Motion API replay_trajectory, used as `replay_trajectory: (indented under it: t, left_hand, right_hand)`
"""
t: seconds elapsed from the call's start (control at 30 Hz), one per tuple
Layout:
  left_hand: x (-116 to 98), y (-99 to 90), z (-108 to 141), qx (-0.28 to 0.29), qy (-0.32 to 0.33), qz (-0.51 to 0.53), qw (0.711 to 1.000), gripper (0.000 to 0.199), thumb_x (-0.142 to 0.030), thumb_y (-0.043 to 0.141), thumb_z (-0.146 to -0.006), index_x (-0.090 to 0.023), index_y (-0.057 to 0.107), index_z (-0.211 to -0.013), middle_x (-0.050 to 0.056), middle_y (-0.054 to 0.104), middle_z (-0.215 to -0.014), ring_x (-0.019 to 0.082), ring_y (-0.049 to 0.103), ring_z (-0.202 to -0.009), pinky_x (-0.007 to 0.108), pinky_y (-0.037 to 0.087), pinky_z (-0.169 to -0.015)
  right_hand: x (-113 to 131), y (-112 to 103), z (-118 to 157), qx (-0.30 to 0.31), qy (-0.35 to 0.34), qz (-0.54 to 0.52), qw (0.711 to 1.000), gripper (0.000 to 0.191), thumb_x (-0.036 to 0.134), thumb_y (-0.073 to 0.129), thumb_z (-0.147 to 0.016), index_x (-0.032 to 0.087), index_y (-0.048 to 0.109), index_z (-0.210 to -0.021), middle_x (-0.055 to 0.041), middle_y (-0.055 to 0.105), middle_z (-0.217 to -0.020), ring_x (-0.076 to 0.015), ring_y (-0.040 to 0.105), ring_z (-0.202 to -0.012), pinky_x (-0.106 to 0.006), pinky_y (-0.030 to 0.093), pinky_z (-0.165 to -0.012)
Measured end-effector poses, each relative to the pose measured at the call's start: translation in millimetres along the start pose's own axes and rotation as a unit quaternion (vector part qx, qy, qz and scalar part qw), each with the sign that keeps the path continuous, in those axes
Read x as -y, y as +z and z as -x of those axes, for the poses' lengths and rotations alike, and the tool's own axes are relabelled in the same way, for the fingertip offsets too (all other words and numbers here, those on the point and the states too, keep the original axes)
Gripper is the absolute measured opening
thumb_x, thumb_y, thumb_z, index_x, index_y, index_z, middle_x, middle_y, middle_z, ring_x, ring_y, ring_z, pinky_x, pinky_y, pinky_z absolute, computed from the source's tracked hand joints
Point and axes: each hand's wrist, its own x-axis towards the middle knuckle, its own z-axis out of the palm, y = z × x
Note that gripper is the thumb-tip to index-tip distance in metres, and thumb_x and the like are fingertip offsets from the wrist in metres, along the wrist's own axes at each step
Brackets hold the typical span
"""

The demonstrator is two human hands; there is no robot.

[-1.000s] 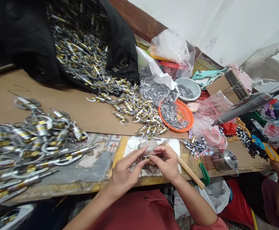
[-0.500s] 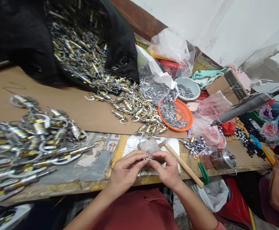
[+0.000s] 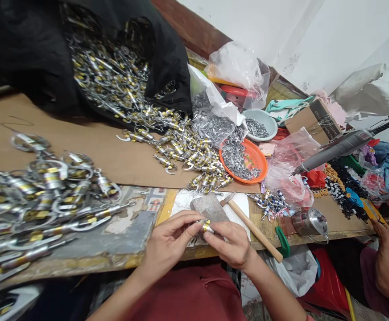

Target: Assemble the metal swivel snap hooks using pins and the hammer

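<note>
At the near table edge the left hand (image 3: 169, 243) and the right hand (image 3: 233, 245) meet fingertip to fingertip, both pinched narrowly on one small silver-and-gold clasp (image 3: 207, 227) held just above the grey stone block (image 3: 210, 207). Just beside the block at 3 o'clock lies a wooden-handled hammer (image 3: 253, 228); a heap of finished clasps (image 3: 43, 200) sits at 9 o'clock. Farther off at 12 o'clock more clasps spill from a black bag (image 3: 167, 53), with an orange dish (image 3: 259, 158) of metal parts at 1 o'clock.
</note>
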Motion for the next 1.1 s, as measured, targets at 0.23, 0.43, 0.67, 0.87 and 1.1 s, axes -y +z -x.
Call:
replay_trajectory:
  t: [0.23, 0.43, 0.67, 0.87, 1.1]
  left_hand:
    - [0, -1.4, 3, 0.022, 0.026, -0.052, 0.998, 0.016, -0.028, 0.058, -0.079, -0.019, 0.072, -0.074, 0.005, 0.074, -0.074, 0.018, 0.068, -0.071, 0.026, 0.056, -0.068]
    - [2, -6.4, 4, 0.052, 0.06, -0.062, 0.995, 0.017, -0.027, 0.057, -0.08, -0.02, 0.072, -0.078, 0.006, 0.075, -0.081, 0.018, 0.069, -0.077, 0.026, 0.056, -0.073]
    - [-1, -11.0, 3, 0.075, 0.061, -0.045, 0.994, 0.017, -0.026, 0.057, -0.081, -0.02, 0.073, -0.079, 0.006, 0.076, -0.083, 0.019, 0.07, -0.078, 0.027, 0.056, -0.075]
    - [-5, -13.7, 4, 0.089, 0.025, -0.03, 0.995, 0.019, -0.029, 0.056, -0.081, -0.021, 0.073, -0.079, 0.006, 0.076, -0.083, 0.02, 0.07, -0.078, 0.026, 0.056, -0.073]
    - [-8, -13.2, 4, 0.087, 0.029, -0.002, 0.996, 0.017, -0.026, 0.057, -0.08, -0.021, 0.073, -0.079, 0.006, 0.076, -0.083, 0.02, 0.07, -0.078, 0.027, 0.057, -0.072]
  right_hand:
    - [-1, -8, -5, 0.013, -0.063, 0.048, 0.997, 0.023, 0.01, 0.046, -0.088, 0.011, 0.064, -0.103, -0.0132, 0.068, -0.096, -0.0183, 0.064, -0.086, -0.028, 0.055, -0.068]
    - [1, -7, -3, -0.005, -0.034, 0.038, 0.999, 0.025, 0.009, 0.048, -0.086, 0.01, 0.06, -0.108, -0.0138, 0.069, -0.095, -0.0183, 0.064, -0.086, -0.027, 0.055, -0.066]
    - [5, -5, 0, -0.001, 0.0, 0.036, 0.999, 0.033, 0.009, 0.044, -0.085, 0.016, 0.056, -0.115, -0.0114, 0.069, -0.097, -0.0168, 0.066, -0.085, -0.026, 0.055, -0.066]
    - [12, -4, 1, -0.01, 0.032, 0.013, 0.999, 0.037, 0.007, 0.044, -0.084, 0.017, 0.056, -0.117, -0.0117, 0.068, -0.099, -0.0167, 0.066, -0.087, -0.025, 0.055, -0.069]
    - [18, -8, -4, -0.023, 0.031, 0.024, 0.999, 0.032, 0.007, 0.046, -0.083, 0.015, 0.06, -0.11, -0.0116, 0.069, -0.095, -0.0158, 0.066, -0.082, -0.024, 0.054, -0.065]
